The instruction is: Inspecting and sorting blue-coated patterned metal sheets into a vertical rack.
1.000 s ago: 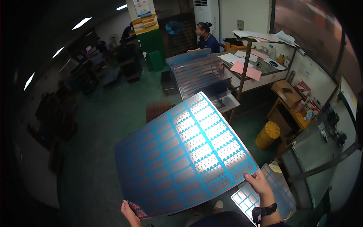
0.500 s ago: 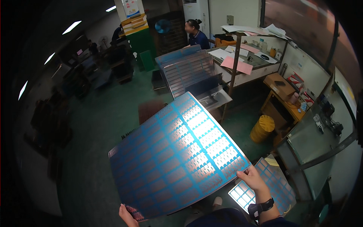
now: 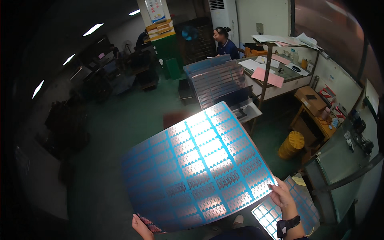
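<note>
A large, thin circuit board panel (image 3: 196, 176), copper-coloured with a blue grid and rows of repeated patterns, is held up at a slant before me. My left hand (image 3: 142, 228) is closed on its near left corner. At the near right corner, my right hand (image 3: 283, 194) grips the edge with the thumb on the upper face; a black device is strapped to that wrist. Bright glare covers the panel's middle columns. Below my right hand lie more patterned panels (image 3: 302, 200), one of them shining brightly, partly hidden by my forearm.
Ahead, a stack of similar panels (image 3: 216, 82) leans on a rack beside a shelved desk (image 3: 294, 78) with papers. A seated person (image 3: 227, 47) is behind it. On the right are a yellow bin (image 3: 291, 145), a cardboard box (image 3: 310, 100) and a glass-topped table (image 3: 340, 172).
The glare has slid leftward across the panel as its tilt changed. The surroundings have shifted rightward and slightly down in view. Both hands keep their grip on the same corners.
</note>
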The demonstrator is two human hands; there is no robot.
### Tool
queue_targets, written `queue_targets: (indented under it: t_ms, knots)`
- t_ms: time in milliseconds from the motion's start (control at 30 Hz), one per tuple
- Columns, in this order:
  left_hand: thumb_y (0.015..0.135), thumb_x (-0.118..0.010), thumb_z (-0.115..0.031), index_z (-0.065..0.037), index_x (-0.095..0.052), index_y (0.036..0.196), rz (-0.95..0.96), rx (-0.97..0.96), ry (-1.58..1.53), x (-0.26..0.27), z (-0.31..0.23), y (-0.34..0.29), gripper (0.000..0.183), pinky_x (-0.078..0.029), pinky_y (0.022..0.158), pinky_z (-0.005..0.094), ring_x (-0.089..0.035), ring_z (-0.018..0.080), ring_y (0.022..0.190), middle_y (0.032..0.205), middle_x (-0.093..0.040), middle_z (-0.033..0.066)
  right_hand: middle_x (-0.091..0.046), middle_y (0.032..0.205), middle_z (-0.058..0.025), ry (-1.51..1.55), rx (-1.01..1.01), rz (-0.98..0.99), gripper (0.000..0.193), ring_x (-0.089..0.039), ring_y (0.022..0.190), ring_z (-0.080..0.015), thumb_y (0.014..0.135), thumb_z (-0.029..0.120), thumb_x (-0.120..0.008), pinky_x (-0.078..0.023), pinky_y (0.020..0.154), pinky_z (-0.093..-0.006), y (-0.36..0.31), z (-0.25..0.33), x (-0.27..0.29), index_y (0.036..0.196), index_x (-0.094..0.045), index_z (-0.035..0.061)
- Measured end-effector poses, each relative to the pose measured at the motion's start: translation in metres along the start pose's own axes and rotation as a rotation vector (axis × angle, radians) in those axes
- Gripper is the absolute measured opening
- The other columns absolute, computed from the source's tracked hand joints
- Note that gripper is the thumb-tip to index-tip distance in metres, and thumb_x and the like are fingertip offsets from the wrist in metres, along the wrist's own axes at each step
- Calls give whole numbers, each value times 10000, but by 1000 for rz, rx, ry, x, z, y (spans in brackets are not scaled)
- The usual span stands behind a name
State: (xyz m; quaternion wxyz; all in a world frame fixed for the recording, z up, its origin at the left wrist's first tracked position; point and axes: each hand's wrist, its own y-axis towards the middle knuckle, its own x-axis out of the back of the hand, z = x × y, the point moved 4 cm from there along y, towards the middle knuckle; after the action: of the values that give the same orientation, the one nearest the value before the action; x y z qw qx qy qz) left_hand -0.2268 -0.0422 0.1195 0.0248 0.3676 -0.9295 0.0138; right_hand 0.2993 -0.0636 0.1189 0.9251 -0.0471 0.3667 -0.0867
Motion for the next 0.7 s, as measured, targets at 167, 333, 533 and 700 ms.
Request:
queue_targets:
  t_ms: [167, 333, 533, 700]
  knots:
    - [974, -446, -226, -66, -512, 703, -1, -61, -136, 1, -1, 14, 322, -389, 536, 207, -458, 35, 589, 667, -527, -44, -612, 774, -52, -162, -149, 9, 265, -586, 641, -109, 948, 284, -487, -496, 584, -217, 18, 32, 52, 943, -553, 28]
    - [972, -449, -256, -25, -589, 828, 195, -75, -135, -3, -9, 19, 306, -438, 640, 213, -523, 63, 680, 780, -605, -1, -522, 676, 50, -392, 183, -188, 206, -465, 563, -26, 945, 269, -507, -362, 500, -163, 62, 62, -17, 827, -534, 103]
    - [956, -476, -309, -28, -610, 860, 506, 291, -128, -11, -16, 28, 326, -463, 591, 215, -560, 67, 671, 771, -617, 1, -502, 713, 69, -436, 357, -237, 137, -468, 605, -22, 937, 216, -523, -382, 556, -173, 58, 83, 10, 844, -524, 115]
    - [925, -544, -160, -38, -575, 974, 497, 102, -335, -41, -59, 28, 135, -446, 575, 209, -553, 65, 678, 796, -618, 11, -564, 904, 22, -407, 461, -151, 173, -537, 806, -70, 935, 203, -531, -436, 738, -217, 53, 97, 1, 1042, -531, 68]
